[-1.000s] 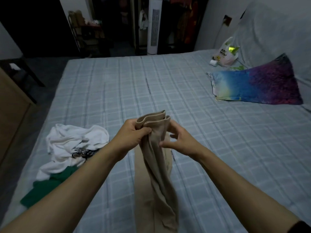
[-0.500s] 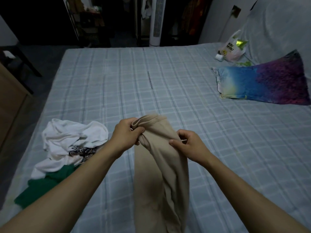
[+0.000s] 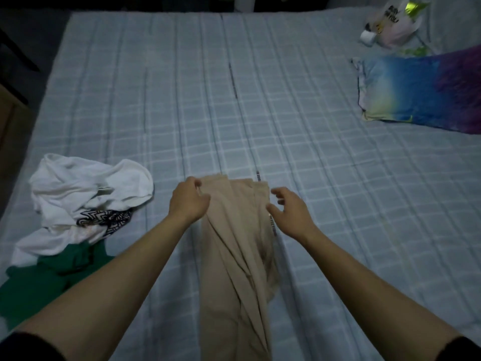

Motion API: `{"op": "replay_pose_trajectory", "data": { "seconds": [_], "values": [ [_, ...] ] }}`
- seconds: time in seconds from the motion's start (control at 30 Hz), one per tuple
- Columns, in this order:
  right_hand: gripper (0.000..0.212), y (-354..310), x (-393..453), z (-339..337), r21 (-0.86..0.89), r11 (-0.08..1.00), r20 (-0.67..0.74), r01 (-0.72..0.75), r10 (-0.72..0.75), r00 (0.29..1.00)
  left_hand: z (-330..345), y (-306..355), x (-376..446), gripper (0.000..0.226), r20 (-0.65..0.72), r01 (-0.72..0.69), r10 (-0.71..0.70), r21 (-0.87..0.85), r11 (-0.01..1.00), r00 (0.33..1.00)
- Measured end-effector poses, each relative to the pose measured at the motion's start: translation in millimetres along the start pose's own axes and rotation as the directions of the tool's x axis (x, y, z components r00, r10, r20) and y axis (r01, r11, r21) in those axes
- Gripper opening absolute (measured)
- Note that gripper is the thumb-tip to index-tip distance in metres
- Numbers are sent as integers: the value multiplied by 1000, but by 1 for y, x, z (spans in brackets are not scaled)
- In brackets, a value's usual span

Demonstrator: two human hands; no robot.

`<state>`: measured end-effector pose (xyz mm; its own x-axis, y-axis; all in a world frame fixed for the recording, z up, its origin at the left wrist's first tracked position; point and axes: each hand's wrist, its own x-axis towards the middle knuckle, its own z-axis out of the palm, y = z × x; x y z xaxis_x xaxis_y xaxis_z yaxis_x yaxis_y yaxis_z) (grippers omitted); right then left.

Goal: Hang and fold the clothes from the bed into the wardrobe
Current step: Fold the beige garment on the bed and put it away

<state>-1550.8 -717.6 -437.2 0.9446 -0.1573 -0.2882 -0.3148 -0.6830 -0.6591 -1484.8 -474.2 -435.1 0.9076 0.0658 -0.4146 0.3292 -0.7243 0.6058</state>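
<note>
The beige garment (image 3: 234, 246) lies lengthwise on the bed (image 3: 182, 100), running from the near edge toward the middle, its far end squared off roughly between the two hands. It appears to be trousers, folded leg on leg, though the lower part is rumpled and twisted.

Left hand (image 3: 188, 201): fingers curled and pinched on the far-left corner of the garment. Right hand (image 3: 291, 212): fingers spread and apart, hovering just beside the far-right edge; contact with the cloth cannot be confirmed.

Other laundry: a white garment (image 3: 86, 194) with a dark printed patch, heaped on a green garment (image 3: 44, 280), sits near the bed's left edge, apart from the beige piece. A multicoloured pillow (image 3: 421, 92) and a plastic bag (image 3: 390, 24) occupy the far-right corner (neither concerns the step in hand).

Assessment: the step is laying the piece flat for folding; the task looks to be at an early stage, with the heap untouched. To do it well, the right hand should take the far-right corner, both hands draw the far end taut and level, then smooth toward the near edge to remove the diagonal creases before any fold. Folding over the twist would set it in.
</note>
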Motion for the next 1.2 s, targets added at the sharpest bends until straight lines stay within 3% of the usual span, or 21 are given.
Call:
{"op": "replay_pose_trajectory", "data": {
  "seconds": [0.17, 0.4, 0.6, 0.7, 0.8, 0.97, 1.1, 1.2],
  "values": [
    [24, 59, -47, 26, -21, 980, 97, -197, 198, 975, 29, -48, -29, 21, 117, 33, -34, 18, 999, 993],
    [12, 98, -121, 88, 4, 974, 149, -227, 224, 963, 80, -101, -74, 8, 243, -15, 13, 5, 1000, 970],
    [85, 110, -180, 140, -93, 970, 176, -227, 240, 955, 131, -132, -121, 23, 329, -40, 53, -47, 998, 943],
    [80, 112, -194, 156, -119, 985, 165, -128, 147, 975, 149, -137, -140, 29, 303, -53, 68, -58, 997, 951],
    [64, 108, -206, 167, -174, 978, 164, 116, -87, 983, 157, -141, -154, 32, 205, -66, 79, -70, 995, 976],
    [66, 110, -230, 180, -237, 869, 376, 434, -330, 866, 161, -159, -175, 42, 78, -239, 235, 44, 970, 969],
    [55, 125, -238, 171, -203, 863, 360, 463, -374, 855, 164, -177, -195, 42, 144, -412, 387, 237, 880, 911],
    [52, 128, -246, 164, -248, 784, 470, 570, -417, 778, 166, -190, -211, 43, 224, -430, 372, 351, 832, 901]
  ]
}}
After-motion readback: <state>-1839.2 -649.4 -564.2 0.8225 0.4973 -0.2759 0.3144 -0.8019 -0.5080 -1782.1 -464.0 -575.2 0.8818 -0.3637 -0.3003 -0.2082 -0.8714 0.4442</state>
